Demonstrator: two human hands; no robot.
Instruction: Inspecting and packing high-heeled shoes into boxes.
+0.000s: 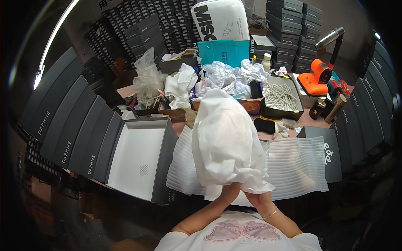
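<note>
Held up in front of me is a soft white dust bag or wrapping sheet [228, 138], creased and bulging, with a faint warm tint showing through. My left hand [233, 190] grips its lower edge, the fingers partly hidden in the folds. Close beside it, my right hand [259, 199] holds the bottom right corner, and its fingertips are covered by the material. Whether anything is inside cannot be seen. Behind and below it, ribbed translucent foam sheets [295, 167] lie on the table, sticking out on both sides.
Left stands an open shoe box [138, 154] with white inside, beside upright dark grey boxes [83, 138]. Crumpled white paper [226, 77] fills a container ahead. A black box of white sticks [282, 96] and an orange tape dispenser [316, 79] are right, near more grey boxes [360, 113].
</note>
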